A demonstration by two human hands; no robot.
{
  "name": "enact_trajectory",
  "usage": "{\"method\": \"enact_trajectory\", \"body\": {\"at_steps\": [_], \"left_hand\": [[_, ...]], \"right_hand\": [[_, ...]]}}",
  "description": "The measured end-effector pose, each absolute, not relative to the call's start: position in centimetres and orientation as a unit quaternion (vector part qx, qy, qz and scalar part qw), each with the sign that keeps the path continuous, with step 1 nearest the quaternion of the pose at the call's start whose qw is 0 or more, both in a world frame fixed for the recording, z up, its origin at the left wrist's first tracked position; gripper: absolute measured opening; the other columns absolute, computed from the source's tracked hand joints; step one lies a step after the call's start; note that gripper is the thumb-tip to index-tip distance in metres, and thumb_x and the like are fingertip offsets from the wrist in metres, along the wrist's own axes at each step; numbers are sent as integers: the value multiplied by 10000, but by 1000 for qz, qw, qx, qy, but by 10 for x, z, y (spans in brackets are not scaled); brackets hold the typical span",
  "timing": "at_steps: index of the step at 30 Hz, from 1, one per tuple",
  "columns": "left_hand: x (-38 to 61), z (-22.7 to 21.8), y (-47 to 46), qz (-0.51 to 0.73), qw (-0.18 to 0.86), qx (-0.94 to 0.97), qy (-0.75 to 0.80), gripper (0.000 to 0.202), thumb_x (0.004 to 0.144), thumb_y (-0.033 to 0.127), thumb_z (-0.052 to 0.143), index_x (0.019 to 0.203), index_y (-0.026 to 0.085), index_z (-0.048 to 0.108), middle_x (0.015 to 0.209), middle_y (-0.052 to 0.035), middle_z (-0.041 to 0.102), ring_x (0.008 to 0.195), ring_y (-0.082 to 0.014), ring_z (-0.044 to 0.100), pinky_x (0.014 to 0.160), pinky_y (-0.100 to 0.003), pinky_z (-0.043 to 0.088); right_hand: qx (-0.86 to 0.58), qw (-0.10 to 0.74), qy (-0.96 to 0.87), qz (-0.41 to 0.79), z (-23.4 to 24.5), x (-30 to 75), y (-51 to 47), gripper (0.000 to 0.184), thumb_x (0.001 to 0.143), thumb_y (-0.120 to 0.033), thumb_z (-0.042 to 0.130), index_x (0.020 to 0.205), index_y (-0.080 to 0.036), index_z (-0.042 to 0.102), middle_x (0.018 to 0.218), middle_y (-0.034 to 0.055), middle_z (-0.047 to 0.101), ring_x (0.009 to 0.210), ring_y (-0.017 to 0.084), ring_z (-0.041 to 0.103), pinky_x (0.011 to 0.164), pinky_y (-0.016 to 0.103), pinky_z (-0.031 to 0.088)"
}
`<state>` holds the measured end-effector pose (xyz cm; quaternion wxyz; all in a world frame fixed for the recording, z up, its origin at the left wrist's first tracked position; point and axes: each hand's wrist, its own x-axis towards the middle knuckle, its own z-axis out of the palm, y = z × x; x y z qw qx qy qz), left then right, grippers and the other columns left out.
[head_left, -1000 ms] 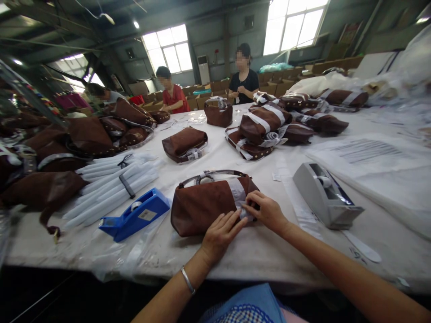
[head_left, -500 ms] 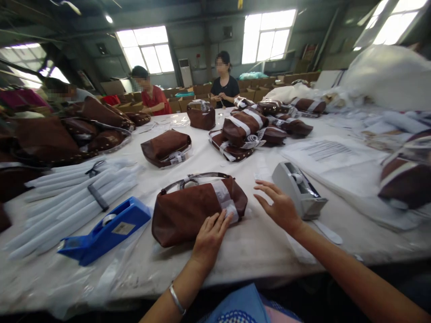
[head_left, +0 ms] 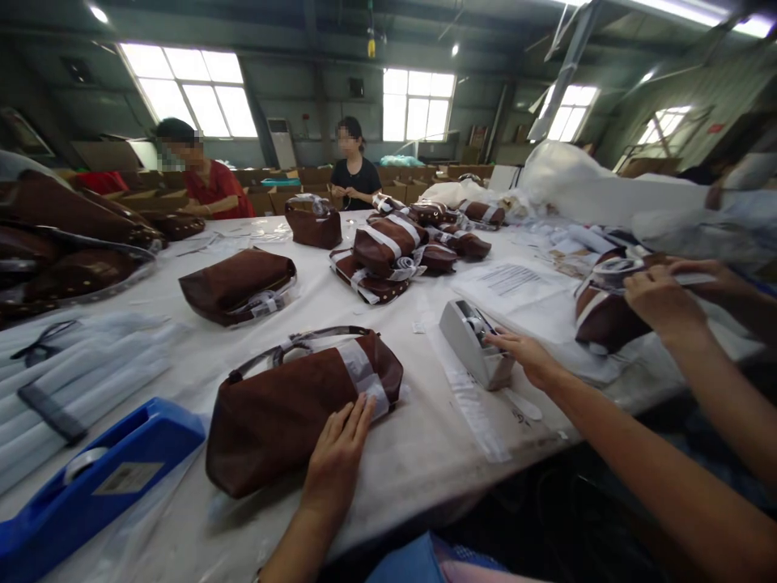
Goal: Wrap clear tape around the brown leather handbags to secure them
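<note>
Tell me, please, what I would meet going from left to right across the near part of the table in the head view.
Blue tape dispenser → brown bag with the left hand on it → grey tape dispenser with the right hand at it → second brown bag at a co-worker's hand.

R hand (head_left: 534,361) prob. on tape disp. (head_left: 469,346)

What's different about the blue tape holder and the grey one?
The blue tape holder has a pale label on its side; the grey tape holder shows none. The right hand is at the grey one; none is at the blue. Blue sits left of the nearest brown bag, grey right. Both stand on the table.
</note>
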<state>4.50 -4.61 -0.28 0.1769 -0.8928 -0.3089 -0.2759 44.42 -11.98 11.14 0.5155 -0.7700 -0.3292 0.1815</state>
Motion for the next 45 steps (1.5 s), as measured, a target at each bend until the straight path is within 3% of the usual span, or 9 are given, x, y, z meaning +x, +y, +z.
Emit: {"method": "enact_trajectory", "body": {"at_steps": [2,6,8,12,18,23,28,36,45], "left_hand": [[45,-3,-46,-280,179,-892,-307,631,881,-12,396,1477,189,453,1499,-9,500,1234,-202,571,1050,-322,524],[45,-3,-47,-287,172,-890,-309,631,873,-17,402,1468,185,464,1485,-14,517,1237,-197,570,1048,-323,527],[45,-2,-47,-291,167,-890,-308,638,869,-20,403,1471,183,460,1485,-18,517,1241,-194,566,1055,-327,523],[45,-1,-47,-295,166,-890,-305,631,864,-28,397,1456,173,480,1485,-13,516,1222,-198,576,1036,-326,533],[46,2,-49,-301,177,-887,-303,633,861,-38,382,1449,171,490,1490,22,505,1215,-205,578,1025,-332,540],[46,0,-49,-300,163,-888,-309,629,868,-33,384,1459,164,473,1482,25,514,1229,-205,570,1040,-336,528],[45,-4,-46,-309,120,-891,-310,722,871,-26,404,1553,177,280,1495,12,501,1268,-200,541,1070,-343,507],[49,-7,-50,-316,61,-881,-346,757,887,-10,443,1573,203,205,1413,-19,591,1236,-183,561,1087,-319,488],[52,-8,-50,-327,68,-871,-360,620,912,26,473,1506,180,379,1415,-26,590,1228,-172,570,1082,-315,487]], "right_hand": [[-730,578,-315,185,120,434,-120,470,518,-542,876,803,-176,798,1458,138,524,1300,365,520,1059,451,439],[-659,678,-303,123,136,414,-137,367,561,-464,894,803,-206,796,1397,84,594,1312,290,522,1147,377,376],[-643,698,-287,132,138,406,-151,349,564,-437,899,804,-207,793,1298,87,662,1258,283,571,1115,373,435],[-639,704,-223,216,123,396,-183,393,553,-453,902,824,-191,792,1044,103,752,1003,258,700,897,348,605],[-673,667,-189,259,83,404,-195,433,509,-474,928,809,-193,789,783,63,737,634,161,668,599,268,613],[-779,537,-305,107,70,427,-196,441,656,-599,780,794,-181,782,673,48,709,495,147,566,479,278,497],[-768,325,-545,-81,85,430,-228,291,877,-429,564,945,-252,785,925,71,763,845,258,703,785,378,548],[-578,167,-799,15,139,359,-184,240,968,-310,528,1030,-301,759,914,43,754,817,180,675,770,296,509],[-351,28,-936,8,139,266,-30,240,933,-355,573,774,-254,720,756,18,704,736,160,630,612,248,408]]}}
